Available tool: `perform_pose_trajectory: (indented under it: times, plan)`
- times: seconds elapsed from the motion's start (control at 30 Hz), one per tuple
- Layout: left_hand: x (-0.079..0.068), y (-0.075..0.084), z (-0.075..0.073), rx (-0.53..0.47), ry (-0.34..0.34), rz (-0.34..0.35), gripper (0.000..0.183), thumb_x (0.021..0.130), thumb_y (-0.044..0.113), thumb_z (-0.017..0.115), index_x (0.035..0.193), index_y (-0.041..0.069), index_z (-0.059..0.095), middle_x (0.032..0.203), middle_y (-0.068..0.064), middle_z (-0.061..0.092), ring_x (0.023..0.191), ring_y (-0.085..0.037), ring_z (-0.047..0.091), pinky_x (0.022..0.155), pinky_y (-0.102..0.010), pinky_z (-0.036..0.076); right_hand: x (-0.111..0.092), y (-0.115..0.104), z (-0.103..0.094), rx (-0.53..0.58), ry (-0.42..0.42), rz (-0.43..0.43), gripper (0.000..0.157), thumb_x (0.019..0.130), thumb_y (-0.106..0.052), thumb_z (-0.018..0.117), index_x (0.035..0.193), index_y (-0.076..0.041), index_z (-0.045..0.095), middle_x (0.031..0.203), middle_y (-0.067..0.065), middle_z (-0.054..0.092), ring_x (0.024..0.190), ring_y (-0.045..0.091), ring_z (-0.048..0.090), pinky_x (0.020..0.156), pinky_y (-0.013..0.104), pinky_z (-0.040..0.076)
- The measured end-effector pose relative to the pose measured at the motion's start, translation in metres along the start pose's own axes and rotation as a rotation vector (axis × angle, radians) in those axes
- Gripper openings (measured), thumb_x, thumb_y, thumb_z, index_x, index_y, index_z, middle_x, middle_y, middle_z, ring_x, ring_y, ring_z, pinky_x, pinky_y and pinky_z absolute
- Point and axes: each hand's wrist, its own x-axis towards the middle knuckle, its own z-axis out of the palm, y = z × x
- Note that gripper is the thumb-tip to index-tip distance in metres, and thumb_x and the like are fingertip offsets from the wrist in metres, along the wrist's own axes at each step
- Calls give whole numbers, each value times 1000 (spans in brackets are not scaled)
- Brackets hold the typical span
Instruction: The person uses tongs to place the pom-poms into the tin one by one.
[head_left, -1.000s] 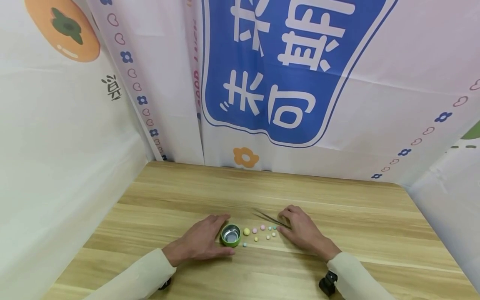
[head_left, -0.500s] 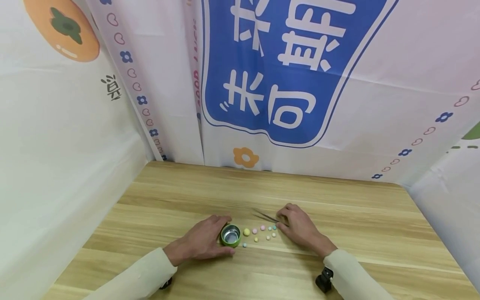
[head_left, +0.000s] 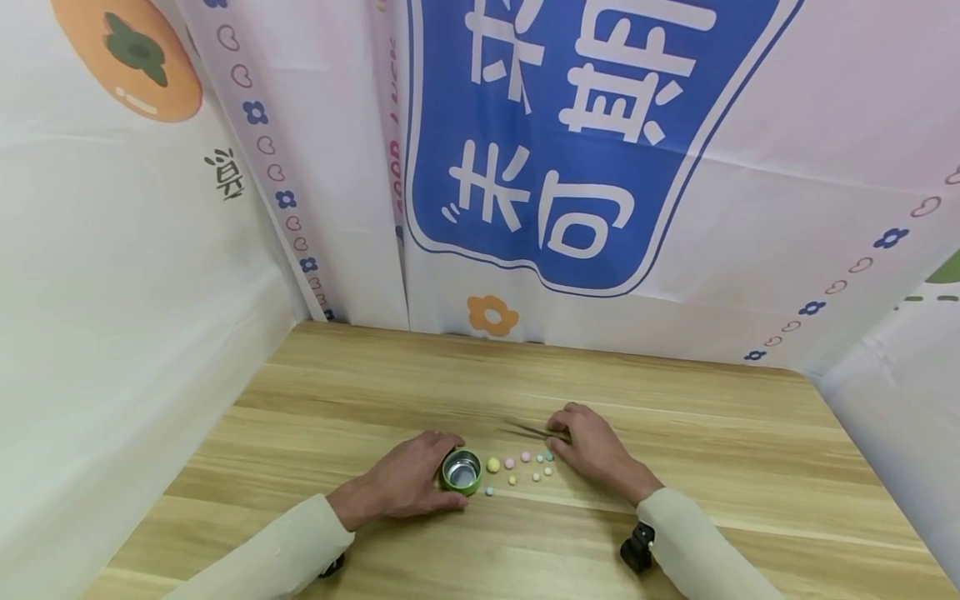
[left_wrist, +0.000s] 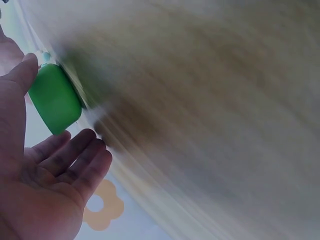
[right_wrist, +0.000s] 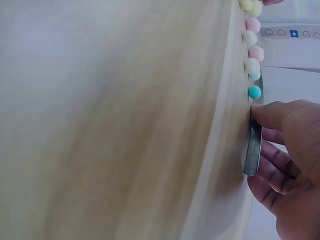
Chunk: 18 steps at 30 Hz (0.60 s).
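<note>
A wooden table (head_left: 750, 433) meets a white backdrop (head_left: 712, 258) bearing a blue panel (head_left: 581, 150), with an orange flower (head_left: 480, 315) below it. At far left hangs a printed persimmon (head_left: 127, 62); the cut-off green shape (head_left: 948, 268) opposite may be a leaf.

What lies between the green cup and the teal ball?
In the head view, from the cup: a yellow ball, two pink balls, then a pale blue ball, roughly in a row on the table. Other small balls lie nearer the camera.

Left fingers (left_wrist: 96, 169) extended, right fingers (right_wrist: 279, 159) curled
</note>
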Motion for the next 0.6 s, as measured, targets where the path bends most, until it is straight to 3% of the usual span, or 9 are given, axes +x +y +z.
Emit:
perform_pose_trajectory:
  times: [0.23,0.6]
  plan:
    - [1,3,-2,-7,5,14,69,78,51,78,126,7,56,120,-11,65,109,-23,63,90,-40,53,5,-4,0,4,-10,-58,17,85,-20,76,99,-10,73,90,-2,64,84,11,56,81,36,50]
    - [3,3,-3,7,12,34,61,77,51,79,118,10,60,107,-1,66,96,-13,62,79,-30,53,10,-3,2,21,-10,-110,13,84,-13,77,95,-9,73,83,-4,61,77,8,54,73,31,48]
